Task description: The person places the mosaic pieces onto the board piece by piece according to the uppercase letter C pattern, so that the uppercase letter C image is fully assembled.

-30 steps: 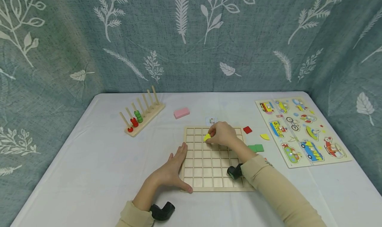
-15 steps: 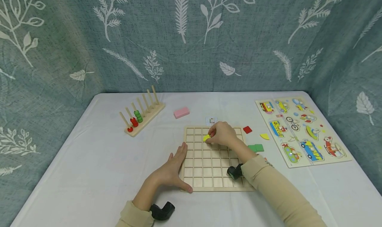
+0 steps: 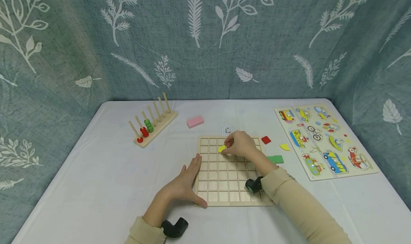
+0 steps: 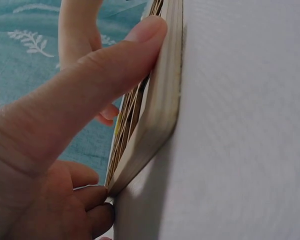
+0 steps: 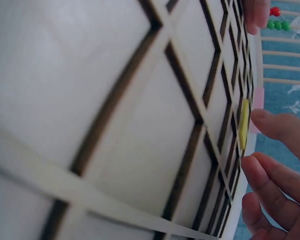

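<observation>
A wooden board with a square grid (image 3: 223,185) lies at the middle of the white table. My right hand (image 3: 241,144) is over its far part, fingers curled, thumb and index fingertips at the right side of a flat yellow piece (image 3: 221,149). In the right wrist view the yellow piece (image 5: 244,124) lies low among the grid strips, right by the fingertips. My left hand (image 3: 183,183) rests along the board's left edge, fingers extended. Its thumb (image 4: 132,55) lies on the near edge of the board, as the left wrist view shows.
Right of the board are a red square (image 3: 265,140), a yellow quarter-circle piece (image 3: 284,147) and green squares (image 3: 278,159). A small pattern card (image 3: 227,130) and pink block (image 3: 195,121) stand beyond it. A peg stand (image 3: 160,124) is far left, a vehicle puzzle (image 3: 334,140) right.
The yellow piece has shifted slightly left and toward the near side, from tilted to flatter on the grid. Both hands stay in nearly the same place.
</observation>
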Demonstrator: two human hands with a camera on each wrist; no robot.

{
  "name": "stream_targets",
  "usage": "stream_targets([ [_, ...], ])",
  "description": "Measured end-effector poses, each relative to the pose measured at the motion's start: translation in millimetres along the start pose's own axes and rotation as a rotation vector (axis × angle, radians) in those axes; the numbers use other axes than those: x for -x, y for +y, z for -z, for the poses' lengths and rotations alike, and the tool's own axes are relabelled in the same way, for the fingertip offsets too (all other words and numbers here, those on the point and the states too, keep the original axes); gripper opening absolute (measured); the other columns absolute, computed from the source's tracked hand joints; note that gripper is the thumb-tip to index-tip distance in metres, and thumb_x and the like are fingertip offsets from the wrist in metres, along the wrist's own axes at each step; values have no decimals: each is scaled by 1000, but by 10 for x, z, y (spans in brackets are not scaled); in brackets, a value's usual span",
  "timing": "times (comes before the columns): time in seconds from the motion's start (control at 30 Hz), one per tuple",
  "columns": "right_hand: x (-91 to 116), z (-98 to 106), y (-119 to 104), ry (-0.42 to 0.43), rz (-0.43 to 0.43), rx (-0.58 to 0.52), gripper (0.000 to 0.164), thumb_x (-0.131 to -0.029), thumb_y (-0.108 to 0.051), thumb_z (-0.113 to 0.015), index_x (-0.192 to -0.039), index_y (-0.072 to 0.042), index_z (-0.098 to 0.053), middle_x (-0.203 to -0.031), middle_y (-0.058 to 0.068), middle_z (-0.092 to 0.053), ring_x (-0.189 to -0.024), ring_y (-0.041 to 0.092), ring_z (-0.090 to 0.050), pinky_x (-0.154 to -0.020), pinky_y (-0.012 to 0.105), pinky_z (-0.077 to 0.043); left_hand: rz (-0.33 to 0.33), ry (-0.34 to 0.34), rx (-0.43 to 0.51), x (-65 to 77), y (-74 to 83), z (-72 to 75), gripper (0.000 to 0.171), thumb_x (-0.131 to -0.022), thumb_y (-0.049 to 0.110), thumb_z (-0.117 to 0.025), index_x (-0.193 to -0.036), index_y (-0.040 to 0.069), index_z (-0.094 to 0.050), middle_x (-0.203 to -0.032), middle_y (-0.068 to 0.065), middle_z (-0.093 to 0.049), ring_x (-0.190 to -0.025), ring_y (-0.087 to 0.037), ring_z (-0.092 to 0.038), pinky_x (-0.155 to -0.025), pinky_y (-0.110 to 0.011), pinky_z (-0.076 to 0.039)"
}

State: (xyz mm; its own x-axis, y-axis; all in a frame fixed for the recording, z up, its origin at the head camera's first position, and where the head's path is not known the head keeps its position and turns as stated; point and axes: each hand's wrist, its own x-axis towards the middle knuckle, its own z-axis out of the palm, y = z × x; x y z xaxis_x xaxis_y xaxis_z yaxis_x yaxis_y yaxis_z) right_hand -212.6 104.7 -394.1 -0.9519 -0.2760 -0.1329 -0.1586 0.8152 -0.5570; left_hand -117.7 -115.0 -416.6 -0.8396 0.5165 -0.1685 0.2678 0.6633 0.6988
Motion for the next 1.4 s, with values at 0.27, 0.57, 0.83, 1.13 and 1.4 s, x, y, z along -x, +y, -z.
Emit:
stream_targets([
  [0.27,38,68,-26,13,5,-8,35,-71,-30,-78,-99,-10,-70,-77,-6,-65,-70,11,-57,-54,24,-44,14,6,-6,7,15,0,138,-46,38,-90,-145,-3,-2,-151,-16,2,-138,-28,0,-109,-52,-4],
  [0.57,78,148,9,36,-10,-4,37,-72,-33,-76,-103,-14,-70,-88,-5,-67,-75,14,-58,-53,25,-44,17,18,-4,6,30,-8,138,-46,37,-91,-145,-3,-3,-151,-17,0,-139,-29,-2,-109,-52,-5],
  [0.83,144,233,32,60,36,-22,41,-71,-34,-76,-105,-12,-69,-93,0,-67,-81,18,-59,-60,27,-46,26,15,-12,18,28,-12,139,-45,37,-91,-145,-2,-3,-151,-15,1,-139,-27,-1,-109,-51,-4],
  [1.13,233,317,81,99,66,-64,41,-72,-33,-76,-106,-10,-68,-98,3,-67,-80,19,-55,-63,30,-46,22,13,-4,19,30,-15,137,-46,36,-91,-145,-3,-4,-151,-17,0,-139,-29,-2,-109,-52,-4],
  [1.4,290,391,210,139,86,-93,40,-74,-29,-76,-105,-6,-68,-99,7,-67,-82,22,-55,-67,33,-46,17,14,-2,18,21,-18,137,-46,36,-91,-145,-3,-3,-151,-17,0,-139,-28,-1,-109,-51,-3],
])
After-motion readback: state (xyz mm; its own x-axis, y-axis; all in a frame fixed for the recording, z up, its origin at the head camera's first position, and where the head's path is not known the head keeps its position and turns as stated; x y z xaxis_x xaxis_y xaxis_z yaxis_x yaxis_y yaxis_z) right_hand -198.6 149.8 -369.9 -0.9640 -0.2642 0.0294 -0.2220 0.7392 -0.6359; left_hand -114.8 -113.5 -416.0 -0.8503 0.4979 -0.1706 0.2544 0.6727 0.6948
